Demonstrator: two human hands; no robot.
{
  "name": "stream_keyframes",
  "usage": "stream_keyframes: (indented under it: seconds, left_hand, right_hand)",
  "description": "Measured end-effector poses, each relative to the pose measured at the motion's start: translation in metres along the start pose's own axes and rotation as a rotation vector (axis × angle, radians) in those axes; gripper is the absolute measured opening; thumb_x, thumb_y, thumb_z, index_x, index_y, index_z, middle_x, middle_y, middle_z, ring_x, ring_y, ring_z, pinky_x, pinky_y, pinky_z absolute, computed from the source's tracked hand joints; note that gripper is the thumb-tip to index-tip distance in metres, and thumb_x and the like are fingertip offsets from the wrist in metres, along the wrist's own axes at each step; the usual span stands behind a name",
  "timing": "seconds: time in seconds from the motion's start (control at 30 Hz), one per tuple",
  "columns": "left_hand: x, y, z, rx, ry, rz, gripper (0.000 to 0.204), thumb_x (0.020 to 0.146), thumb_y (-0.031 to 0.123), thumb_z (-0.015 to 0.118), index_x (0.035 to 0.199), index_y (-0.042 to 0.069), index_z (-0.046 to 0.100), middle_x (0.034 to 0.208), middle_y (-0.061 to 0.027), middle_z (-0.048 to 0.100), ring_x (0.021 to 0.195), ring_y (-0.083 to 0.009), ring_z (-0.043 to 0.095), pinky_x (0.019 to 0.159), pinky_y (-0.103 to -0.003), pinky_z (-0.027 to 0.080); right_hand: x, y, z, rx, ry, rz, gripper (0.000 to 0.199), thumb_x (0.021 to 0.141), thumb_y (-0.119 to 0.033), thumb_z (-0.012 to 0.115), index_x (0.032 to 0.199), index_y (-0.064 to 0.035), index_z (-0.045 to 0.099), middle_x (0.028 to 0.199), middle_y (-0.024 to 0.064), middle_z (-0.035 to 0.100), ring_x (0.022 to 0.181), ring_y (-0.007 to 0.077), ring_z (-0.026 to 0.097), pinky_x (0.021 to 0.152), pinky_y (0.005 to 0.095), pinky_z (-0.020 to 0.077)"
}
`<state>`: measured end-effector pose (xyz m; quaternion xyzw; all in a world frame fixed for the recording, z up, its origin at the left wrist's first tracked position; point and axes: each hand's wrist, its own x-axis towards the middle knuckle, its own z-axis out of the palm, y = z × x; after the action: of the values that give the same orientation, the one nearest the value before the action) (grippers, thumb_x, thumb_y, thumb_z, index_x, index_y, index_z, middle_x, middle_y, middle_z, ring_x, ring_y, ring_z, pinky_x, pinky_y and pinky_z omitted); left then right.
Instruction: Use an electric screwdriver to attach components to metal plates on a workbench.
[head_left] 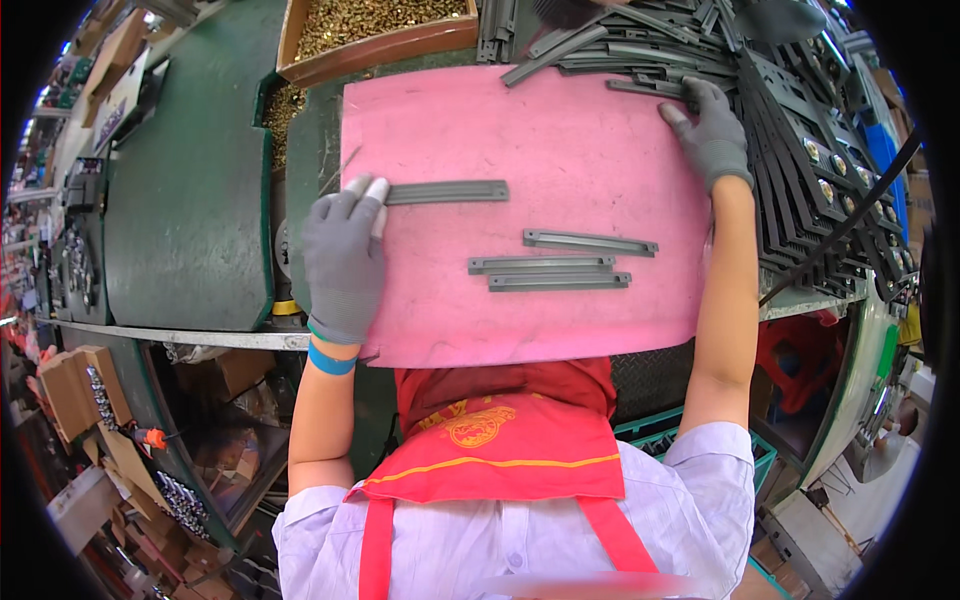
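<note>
My left hand (345, 255), in a grey glove with pale fingertips, is closed on the left end of a dark grey metal strip (450, 191) over the pink mat (430, 320). Its fingers cover that end. At the mat's far right corner, my right hand (712, 130), gloved too, reaches to a grey strip (645, 87) at the edge of the pile; thumb and forefinger are apart, and whether they touch it I cannot make out. Three more items lie right of the mat's middle: a slanted strip (590, 242), a second strip (540, 265) and a third strip (560, 282).
A heap of grey strips (640, 50) lies beyond the mat. Flat dark metal plates (800, 190) are stacked at the right. A wooden box (380, 48) of small brass-coloured parts stands at the far left, beside a green board (185, 200). A dark rod (850, 215) slants at the right.
</note>
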<state>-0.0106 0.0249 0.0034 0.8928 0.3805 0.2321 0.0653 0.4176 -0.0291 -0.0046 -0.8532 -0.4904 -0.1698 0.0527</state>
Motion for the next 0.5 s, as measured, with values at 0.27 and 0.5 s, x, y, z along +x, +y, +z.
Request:
stream_keyframes:
  seconds: [0.27,0.5]
  left_hand:
    - [0.006,0.055,-0.003,-0.108,0.005,0.055,0.028,0.082,0.010,0.066,0.109,0.006,0.066,0.125,-0.0128,0.059,0.116,-0.0321,0.053,0.098,-0.041,0.040]
    - [0.031,0.122,0.032,-0.329,-0.076,0.338,0.026,0.081,0.008,0.065,0.107,0.011,0.066,0.109,-0.0074,0.062,0.106,-0.0281,0.056,0.092,-0.039,0.041]
  right_hand:
    - [0.038,0.026,0.001,0.174,-0.174,-0.299,0.036,0.084,-0.033,0.067,0.116,-0.0173,0.062,0.116,0.0045,0.061,0.110,0.0287,0.057,0.097,0.0400,0.0418]
    - [0.032,0.020,0.007,0.384,0.003,-0.522,0.032,0.081,-0.025,0.070,0.106,-0.0068,0.062,0.099,0.0141,0.063,0.094,0.0340,0.060,0.082,0.0418,0.0490]
